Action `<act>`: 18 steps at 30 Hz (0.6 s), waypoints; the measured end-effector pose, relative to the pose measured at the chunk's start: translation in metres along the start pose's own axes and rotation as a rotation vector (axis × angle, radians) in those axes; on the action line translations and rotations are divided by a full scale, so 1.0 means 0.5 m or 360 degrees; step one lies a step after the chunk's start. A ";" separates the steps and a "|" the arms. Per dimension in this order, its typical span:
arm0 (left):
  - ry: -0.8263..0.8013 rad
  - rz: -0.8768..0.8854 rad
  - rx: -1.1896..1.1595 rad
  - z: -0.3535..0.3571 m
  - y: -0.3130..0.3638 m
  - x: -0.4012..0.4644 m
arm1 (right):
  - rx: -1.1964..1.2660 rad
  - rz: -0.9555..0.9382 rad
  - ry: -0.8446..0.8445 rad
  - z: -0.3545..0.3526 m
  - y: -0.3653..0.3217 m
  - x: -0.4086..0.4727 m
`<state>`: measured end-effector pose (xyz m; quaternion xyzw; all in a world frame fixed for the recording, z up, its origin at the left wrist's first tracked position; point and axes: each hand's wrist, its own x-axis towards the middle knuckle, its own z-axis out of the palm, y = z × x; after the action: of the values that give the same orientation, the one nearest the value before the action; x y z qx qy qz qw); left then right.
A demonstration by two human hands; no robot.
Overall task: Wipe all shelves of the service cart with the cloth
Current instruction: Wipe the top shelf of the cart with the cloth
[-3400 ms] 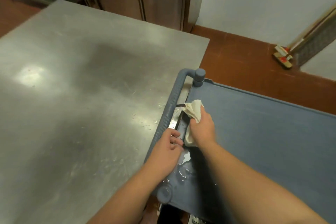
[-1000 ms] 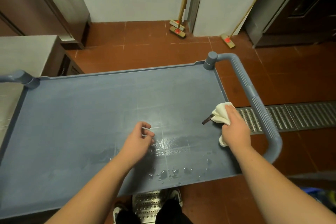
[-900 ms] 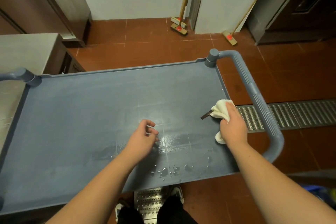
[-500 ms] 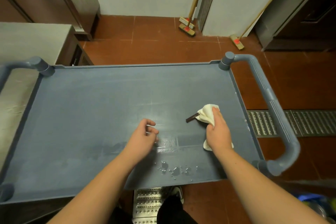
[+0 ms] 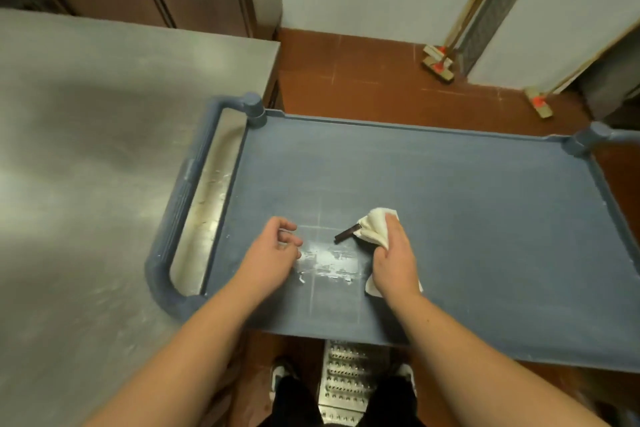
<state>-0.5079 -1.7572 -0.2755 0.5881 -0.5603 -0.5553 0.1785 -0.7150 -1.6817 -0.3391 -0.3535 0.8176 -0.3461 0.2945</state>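
1. The right hand (image 5: 393, 262) is lying near the middle of the top shelf of the blue-grey plastic service cart (image 5: 467, 218), its grip curled round a crumpled white cloth (image 5: 374, 227) and pressing it down on the shelf.
2. The cloth is bunching out ahead of the knuckles, and a corner of it is showing under the wrist; a small dark tab (image 5: 346, 234) is sticking out from its left side, lying on the shelf.
3. The left hand (image 5: 273, 258) is hovering or resting just left of the right one, over the same shelf; its grip is loosely curled and holding nothing, and whether it is touching the surface cannot be told.
4. A wet, shiny streaked patch (image 5: 327, 262) is lying on the shelf between the two hands.
5. The cart's looped left handle (image 5: 180, 204) is sitting over the edge of a brushed steel table (image 5: 86, 149), which is filling the left side of the view.
6. Two brooms with wooden handles and red-marked heads (image 5: 438, 66) are leaning against the white wall beyond the cart, on a red-brown tiled floor (image 5: 363, 80).
7. A metal drain grate (image 5: 346, 385) is showing on the floor between the person's feet, below the cart's near edge.
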 end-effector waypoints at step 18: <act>0.0166 -0.0068 -0.0137 -0.170 -0.091 -0.062 | -0.0414 -0.0448 -0.0560 0.268 -0.180 -0.102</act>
<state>-0.4067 -1.7517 -0.2722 0.6198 -0.5131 -0.5513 0.2206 -0.5546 -1.7359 -0.3363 -0.5535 0.7342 -0.2088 0.3333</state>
